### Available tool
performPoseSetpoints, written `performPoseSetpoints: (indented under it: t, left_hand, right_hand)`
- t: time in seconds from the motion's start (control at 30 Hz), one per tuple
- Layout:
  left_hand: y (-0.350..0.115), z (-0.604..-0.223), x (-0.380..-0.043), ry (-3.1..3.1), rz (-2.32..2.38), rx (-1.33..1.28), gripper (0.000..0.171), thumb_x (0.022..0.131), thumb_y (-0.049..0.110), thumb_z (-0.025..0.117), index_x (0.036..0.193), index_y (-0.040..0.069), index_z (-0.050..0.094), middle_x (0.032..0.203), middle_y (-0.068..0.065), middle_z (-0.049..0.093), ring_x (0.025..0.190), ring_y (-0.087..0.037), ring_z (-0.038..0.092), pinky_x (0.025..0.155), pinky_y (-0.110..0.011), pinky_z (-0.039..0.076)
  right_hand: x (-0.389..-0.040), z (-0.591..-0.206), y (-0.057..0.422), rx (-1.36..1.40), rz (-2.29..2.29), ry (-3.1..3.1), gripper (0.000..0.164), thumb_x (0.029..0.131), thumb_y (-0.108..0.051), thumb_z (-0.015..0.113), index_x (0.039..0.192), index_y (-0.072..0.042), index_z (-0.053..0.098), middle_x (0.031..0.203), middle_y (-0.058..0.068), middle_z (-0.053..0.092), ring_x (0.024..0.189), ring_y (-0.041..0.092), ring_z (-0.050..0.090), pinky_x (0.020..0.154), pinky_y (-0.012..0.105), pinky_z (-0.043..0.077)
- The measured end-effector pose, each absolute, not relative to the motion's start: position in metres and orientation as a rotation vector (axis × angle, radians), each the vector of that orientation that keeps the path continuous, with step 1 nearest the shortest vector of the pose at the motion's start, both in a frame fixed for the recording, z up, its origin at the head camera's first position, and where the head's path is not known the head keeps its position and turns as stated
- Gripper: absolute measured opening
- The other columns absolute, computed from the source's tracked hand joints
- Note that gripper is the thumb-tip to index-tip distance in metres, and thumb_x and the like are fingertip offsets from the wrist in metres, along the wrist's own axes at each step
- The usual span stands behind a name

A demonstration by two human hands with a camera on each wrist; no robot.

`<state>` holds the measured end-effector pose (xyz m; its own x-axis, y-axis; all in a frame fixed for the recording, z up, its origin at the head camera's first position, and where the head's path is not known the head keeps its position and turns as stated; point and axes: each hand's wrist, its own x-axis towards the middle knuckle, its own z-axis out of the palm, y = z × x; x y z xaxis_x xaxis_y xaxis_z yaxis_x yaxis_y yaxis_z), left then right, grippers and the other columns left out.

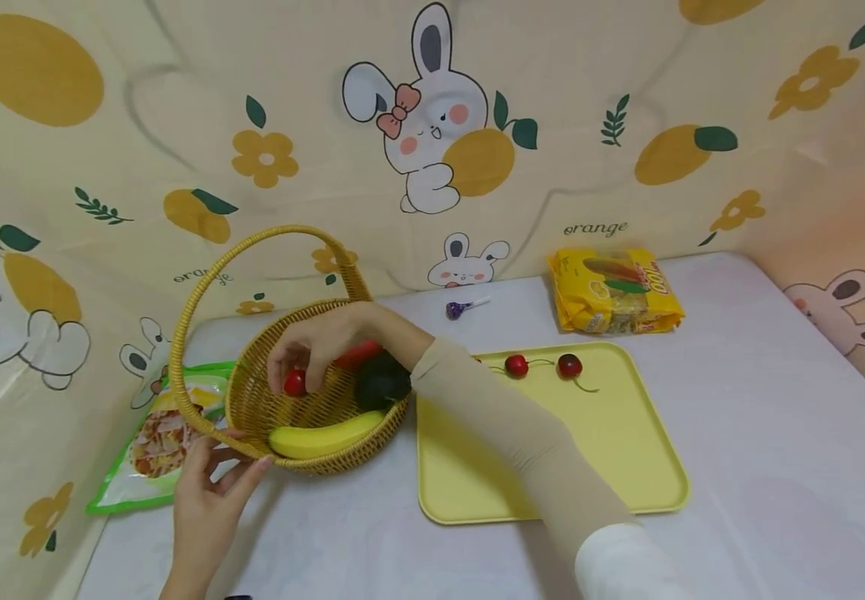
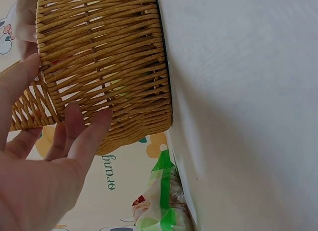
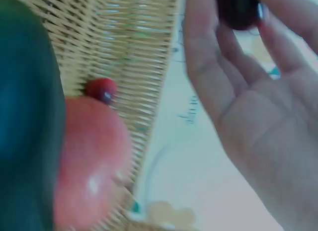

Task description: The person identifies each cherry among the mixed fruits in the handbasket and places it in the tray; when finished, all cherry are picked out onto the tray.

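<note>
My right hand (image 1: 331, 333) is over the wicker basket (image 1: 350, 457), pinching a red cherry (image 1: 294, 383) between fingertips. The cherry (image 3: 240, 10) looks dark in the right wrist view. My left hand (image 1: 211, 492) grips the near left rim of the basket by the foot of its handle; its fingers touch the woven wall (image 2: 114, 67). Inside the basket lie a banana (image 1: 320, 439), a dark green rounded fruit (image 1: 382, 383) and a reddish fruit (image 1: 357, 356), partly behind my wrist. Another cherry (image 3: 102, 89) sits beside the pinkish-red fruit (image 3: 94, 161).
A yellow tray (image 1: 612, 450) to the right holds cherries (image 1: 517, 366), one mostly hidden by my right arm. Behind it are a purple-wrapped lollipop (image 1: 453, 311) and a yellow snack bag (image 1: 616, 292). A green-edged food bag (image 1: 170, 433) lies left of the basket.
</note>
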<state>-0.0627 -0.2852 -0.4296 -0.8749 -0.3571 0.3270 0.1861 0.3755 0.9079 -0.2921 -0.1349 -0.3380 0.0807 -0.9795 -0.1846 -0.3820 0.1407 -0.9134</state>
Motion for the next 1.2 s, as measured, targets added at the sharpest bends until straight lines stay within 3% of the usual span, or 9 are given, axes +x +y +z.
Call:
performPoseSetpoints:
  t: [0.13, 0.27, 0.47, 0.6, 0.8, 1.03, 1.2]
  left_hand:
    - [-0.286, -0.428, -0.062, -2.166, -1.509, 0.127, 0.049, 0.077, -0.025, 0.071, 0.121, -0.016, 0.051, 0.117, -0.017, 0.05, 0.095, -0.017, 0.06, 0.079, -0.018, 0.061]
    - [-0.286, -0.429, -0.063, -2.164, -1.494, 0.103, 0.049, 0.076, -0.025, 0.071, 0.121, -0.015, 0.052, 0.117, -0.02, 0.049, 0.095, -0.016, 0.06, 0.08, -0.018, 0.061]
    - [-0.286, -0.43, -0.065, -2.167, -1.476, 0.075, 0.049, 0.076, -0.025, 0.071, 0.12, -0.015, 0.052, 0.116, -0.019, 0.05, 0.096, -0.016, 0.06, 0.08, -0.017, 0.06]
    - [-0.286, -0.43, -0.065, -2.165, -1.493, 0.094, 0.049, 0.077, -0.024, 0.071, 0.121, -0.015, 0.052, 0.116, -0.019, 0.05, 0.095, -0.016, 0.06, 0.079, -0.017, 0.06]
    - [-0.287, -0.429, -0.063, -2.157, -1.502, 0.111, 0.048, 0.077, -0.025, 0.07, 0.12, -0.016, 0.052, 0.116, -0.019, 0.051, 0.094, -0.016, 0.06, 0.078, -0.017, 0.061]
    - [-0.286, -0.428, -0.063, -2.165, -1.494, 0.104, 0.048, 0.077, -0.025, 0.07, 0.12, -0.015, 0.052, 0.116, -0.019, 0.05, 0.095, -0.019, 0.06, 0.078, -0.018, 0.061]
    - [-0.286, -0.428, -0.063, -2.17, -1.487, 0.093, 0.048, 0.077, -0.024, 0.071, 0.12, -0.016, 0.051, 0.116, -0.017, 0.05, 0.095, -0.018, 0.06, 0.079, -0.017, 0.061]
  right_hand:
    - [-0.289, -0.324, -0.102, -1.537, -0.96, 1.546, 0.023, 0.086, 0.009, 0.07, 0.109, 0.003, 0.067, 0.109, 0.016, 0.064, 0.093, 0.018, 0.057, 0.085, 0.027, 0.055]
    - [-0.283, -0.328, -0.054, -1.606, -1.061, 1.729, 0.021, 0.089, -0.002, 0.073, 0.11, 0.0, 0.069, 0.108, 0.009, 0.064, 0.094, 0.015, 0.054, 0.084, 0.025, 0.055]
    - [-0.267, -0.355, 0.016, -1.433, -1.193, 1.878, 0.042, 0.087, 0.006, 0.07, 0.128, 0.002, 0.06, 0.116, 0.015, 0.061, 0.101, 0.019, 0.058, 0.087, 0.03, 0.06]
    - [-0.258, -0.379, 0.048, -1.303, -1.198, 1.985, 0.041, 0.087, 0.007, 0.071, 0.127, 0.001, 0.061, 0.113, 0.016, 0.065, 0.1, 0.02, 0.06, 0.086, 0.032, 0.061]
    - [-0.246, -0.403, 0.069, -1.217, -1.175, 2.055, 0.037, 0.086, 0.007, 0.071, 0.121, 0.004, 0.063, 0.12, 0.015, 0.064, 0.105, 0.021, 0.059, 0.095, 0.032, 0.058]
    - [-0.244, -0.424, 0.072, -1.246, -1.087, 2.104, 0.026, 0.082, 0.007, 0.074, 0.106, -0.002, 0.07, 0.103, 0.003, 0.067, 0.09, 0.015, 0.06, 0.081, 0.027, 0.059]
    - [-0.246, -0.428, 0.075, -1.251, -1.039, 2.094, 0.026, 0.081, 0.008, 0.076, 0.104, -0.003, 0.07, 0.101, 0.0, 0.067, 0.089, 0.014, 0.059, 0.081, 0.025, 0.057]
